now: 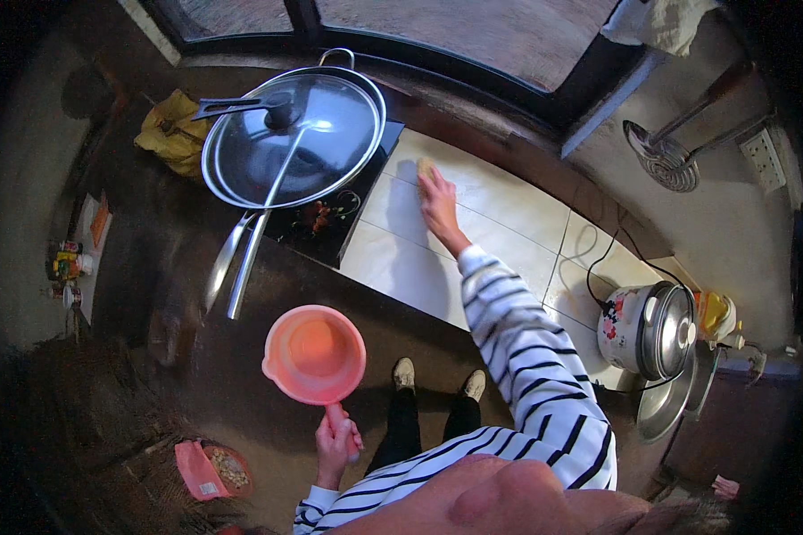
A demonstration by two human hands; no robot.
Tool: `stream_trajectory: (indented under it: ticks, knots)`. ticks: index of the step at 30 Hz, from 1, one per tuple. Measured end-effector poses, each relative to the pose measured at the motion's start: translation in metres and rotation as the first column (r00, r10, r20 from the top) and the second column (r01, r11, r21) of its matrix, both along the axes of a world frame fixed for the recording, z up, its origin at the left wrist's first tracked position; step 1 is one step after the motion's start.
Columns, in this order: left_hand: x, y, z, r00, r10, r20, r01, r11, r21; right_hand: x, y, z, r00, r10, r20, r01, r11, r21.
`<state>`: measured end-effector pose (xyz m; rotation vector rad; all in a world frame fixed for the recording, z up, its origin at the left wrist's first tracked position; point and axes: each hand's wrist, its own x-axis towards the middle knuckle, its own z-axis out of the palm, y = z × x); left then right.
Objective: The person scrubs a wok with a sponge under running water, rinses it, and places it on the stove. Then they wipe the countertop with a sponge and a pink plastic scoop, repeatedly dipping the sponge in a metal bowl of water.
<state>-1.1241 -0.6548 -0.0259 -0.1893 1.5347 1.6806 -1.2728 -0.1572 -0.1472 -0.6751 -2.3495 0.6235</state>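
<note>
My left hand (334, 441) grips the handle of a pink plastic dipper (314, 354), held out over the floor with its open bowl facing up. A little liquid may lie in the bowl, but I cannot tell. At the far side of the tiled counter (495, 231), my right hand (438, 204) presses a small yellowish sponge (425, 166) against the white tiles. The fingers partly cover the sponge. Left of that hand is a black cooktop with a flower pattern (318, 217), bearing a large steel wok (215, 167) under a glass lid (334, 154).
A floral rice cooker (622, 321) with a black cord (599, 264) stands at the counter's right end. Steel utensils (662, 150) hang on the right wall beside a socket strip (763, 160). Long handles (244, 274) jut from the wok towards me. Bottles (70, 264) stand on a left shelf.
</note>
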Motion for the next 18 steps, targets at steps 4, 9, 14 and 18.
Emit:
stream_trajectory:
  ticks: [4,9,14,18]
  knots:
    - [0.006,0.0,-0.004,0.999,0.006,0.04,-0.004,0.998,-0.056,-0.038,0.021,-0.023,0.944,0.016,0.331,-0.125,0.942,0.31]
    - [0.007,0.005,0.005,0.999,-0.029,0.037,0.033,0.994,-0.108,-0.008,0.057,-0.039,0.914,-0.18,0.365,0.025,0.92,0.391]
    - [0.002,0.028,0.018,0.994,-0.1,0.036,0.103,0.991,-0.084,0.085,0.102,-0.032,0.81,-0.437,0.39,0.277,0.872,0.403]
    - [0.001,0.043,0.022,0.974,-0.224,0.01,0.225,0.974,-0.027,0.172,0.086,-0.017,0.729,-0.562,0.391,0.428,0.82,0.38]
